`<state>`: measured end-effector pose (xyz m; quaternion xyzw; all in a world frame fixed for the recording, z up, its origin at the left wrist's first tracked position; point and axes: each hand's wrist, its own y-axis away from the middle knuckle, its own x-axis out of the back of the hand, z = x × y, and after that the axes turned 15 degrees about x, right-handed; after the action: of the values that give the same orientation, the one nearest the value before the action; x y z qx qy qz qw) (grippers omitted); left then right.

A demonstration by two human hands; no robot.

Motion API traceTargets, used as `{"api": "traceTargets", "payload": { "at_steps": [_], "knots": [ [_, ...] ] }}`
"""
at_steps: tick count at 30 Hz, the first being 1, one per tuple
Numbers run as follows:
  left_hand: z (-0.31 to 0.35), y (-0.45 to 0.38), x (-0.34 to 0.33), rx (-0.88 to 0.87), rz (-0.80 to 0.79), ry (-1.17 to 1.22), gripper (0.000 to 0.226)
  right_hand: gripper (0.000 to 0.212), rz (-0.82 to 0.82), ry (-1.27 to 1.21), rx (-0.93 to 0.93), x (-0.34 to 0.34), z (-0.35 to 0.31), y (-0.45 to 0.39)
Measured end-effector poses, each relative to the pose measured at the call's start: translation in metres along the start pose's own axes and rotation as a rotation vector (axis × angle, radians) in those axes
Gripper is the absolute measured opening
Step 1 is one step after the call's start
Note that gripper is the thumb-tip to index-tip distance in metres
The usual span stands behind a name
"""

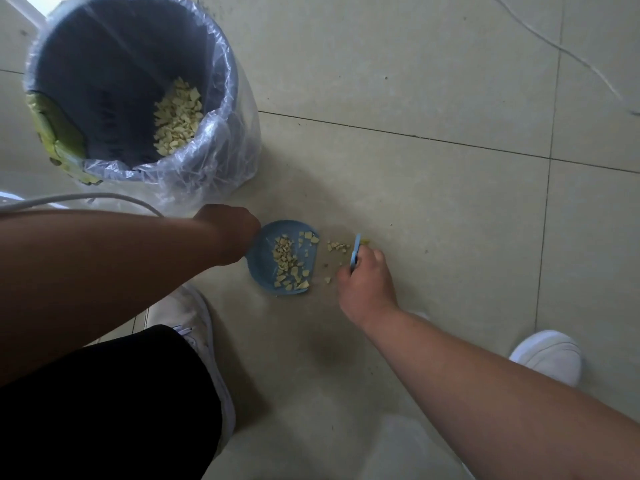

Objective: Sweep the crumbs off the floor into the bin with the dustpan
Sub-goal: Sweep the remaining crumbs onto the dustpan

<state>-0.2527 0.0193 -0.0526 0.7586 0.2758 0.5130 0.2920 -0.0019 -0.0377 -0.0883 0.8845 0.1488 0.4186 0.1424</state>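
Note:
A small blue dustpan [265, 261] lies flat on the tiled floor, with a heap of pale yellow crumbs inside it. My left hand [230, 230] grips its handle at the left edge. My right hand [363, 282] is closed around a small blue brush [355, 252], held upright just right of the pan's open lip. A few loose crumbs [337, 247] lie on the floor between brush and pan. The grey bin [131, 88], lined with a clear plastic bag, stands at the upper left and holds more crumbs.
My white shoes rest on the floor, one [188, 320] below the dustpan, the other [549, 355] at the right. A white cable [86, 199] runs across my left forearm near the bin. Another thin cable [554, 46] crosses the tiles at the top right.

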Motion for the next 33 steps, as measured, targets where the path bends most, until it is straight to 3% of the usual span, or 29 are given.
{"api": "traceTargets", "payload": {
  "at_steps": [11, 14, 19, 24, 28, 33],
  "knots": [
    [0.013, -0.01, -0.011, 0.002, -0.017, 0.105, 0.027, 0.044, -0.102, -0.108, 0.13, -0.024, -0.036, -0.001],
    [0.018, -0.013, -0.014, -0.012, -0.009, 0.171, 0.02, 0.039, -0.101, -0.111, 0.199, -0.016, -0.035, -0.002],
    [0.034, -0.017, 0.005, -0.051, 0.092, 0.268, 0.026, 0.004, 0.119, -0.131, 0.294, 0.031, -0.024, -0.018],
    [0.059, -0.016, 0.056, -0.061, 0.138, 0.28, 0.016, 0.014, 0.371, -0.184, 0.221, 0.114, -0.012, -0.047],
    [0.079, -0.01, 0.096, -0.079, 0.145, 0.326, 0.02, 0.014, 0.444, -0.34, 0.083, 0.173, -0.006, -0.063],
    [0.094, 0.002, 0.145, -0.08, 0.173, 0.415, 0.02, 0.016, 0.578, -0.401, 0.039, 0.225, -0.006, -0.065]
  ]
}}
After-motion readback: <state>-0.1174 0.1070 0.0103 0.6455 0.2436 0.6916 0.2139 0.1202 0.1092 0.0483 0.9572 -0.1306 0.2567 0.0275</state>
